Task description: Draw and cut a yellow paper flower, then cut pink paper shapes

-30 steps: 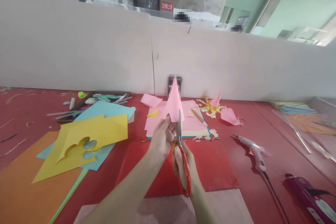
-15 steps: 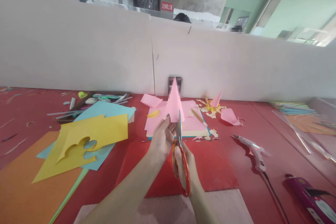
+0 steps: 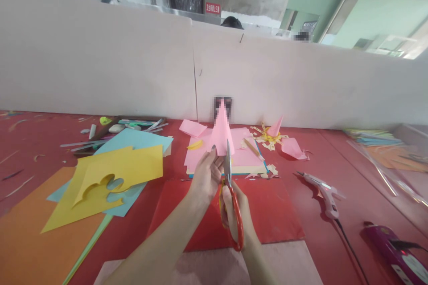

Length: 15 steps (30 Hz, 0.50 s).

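My left hand (image 3: 207, 173) pinches the lower edge of a pink paper cone (image 3: 221, 131), its tip pointing up and away from me. In my right hand (image 3: 230, 209) is a pair of red-handled scissors (image 3: 238, 227), gripped by the loops. Their blades point away from me and lie against the right side of the cone's bottom edge. Beneath the cone lie pink paper sheets (image 3: 195, 158) on a book-like stack. A pencil (image 3: 253, 148) and a small yellow paper piece (image 3: 195, 144) rest on those sheets.
A glue gun (image 3: 321, 189) and a purple device (image 3: 394, 247) with cords lie at the right. Another pink cone (image 3: 275, 128) stands on a yellow paper piece. Yellow sheets (image 3: 147, 162) overlap blue and orange paper at left. A white partition (image 3: 133, 62) bounds the back.
Almost nothing differs. The scissors and my right hand have shifted very slightly; the cone stays in my left hand.
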Each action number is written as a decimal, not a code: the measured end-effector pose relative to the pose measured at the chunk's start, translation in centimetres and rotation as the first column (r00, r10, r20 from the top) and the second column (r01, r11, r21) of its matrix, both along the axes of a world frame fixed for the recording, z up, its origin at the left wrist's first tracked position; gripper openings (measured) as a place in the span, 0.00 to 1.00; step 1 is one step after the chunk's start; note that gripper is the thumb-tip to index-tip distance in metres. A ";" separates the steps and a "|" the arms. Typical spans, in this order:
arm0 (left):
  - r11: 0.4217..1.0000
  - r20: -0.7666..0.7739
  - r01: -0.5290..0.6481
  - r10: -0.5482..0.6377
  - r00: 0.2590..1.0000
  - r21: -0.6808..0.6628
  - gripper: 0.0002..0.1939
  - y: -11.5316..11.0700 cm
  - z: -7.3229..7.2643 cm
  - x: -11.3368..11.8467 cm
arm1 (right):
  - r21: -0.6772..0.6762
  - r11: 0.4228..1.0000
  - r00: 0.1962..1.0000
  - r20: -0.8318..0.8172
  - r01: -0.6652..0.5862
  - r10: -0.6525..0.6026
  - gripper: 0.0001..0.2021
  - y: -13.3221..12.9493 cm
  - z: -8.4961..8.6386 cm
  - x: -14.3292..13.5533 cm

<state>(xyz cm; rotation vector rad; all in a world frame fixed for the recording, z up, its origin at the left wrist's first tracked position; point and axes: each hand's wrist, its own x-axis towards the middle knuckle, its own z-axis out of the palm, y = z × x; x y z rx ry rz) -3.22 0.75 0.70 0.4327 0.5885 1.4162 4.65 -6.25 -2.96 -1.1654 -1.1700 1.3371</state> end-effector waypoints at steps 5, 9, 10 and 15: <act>1.000 0.003 -0.007 0.007 1.000 -0.007 0.06 -0.1 0.1 0.0 | -0.010 1.000 1.000 0.010 -0.006 0.006 0.17 0.0 0.0 0.0; 1.000 0.005 -0.015 0.015 1.000 -0.021 0.06 -0.1 0.1 0.1 | -0.013 1.000 1.000 0.003 -0.009 0.009 0.17 0.0 0.2 0.1; 1.000 0.006 -0.018 0.018 1.000 -0.024 0.07 -0.1 0.2 0.1 | -0.017 1.000 1.000 0.005 -0.009 0.009 0.17 0.0 0.2 0.1; 0.999 0.012 -0.027 0.028 1.000 -0.039 0.08 0.0 0.3 0.1 | -0.019 1.000 1.000 -0.019 0.021 -0.021 0.17 0.0 0.0 0.0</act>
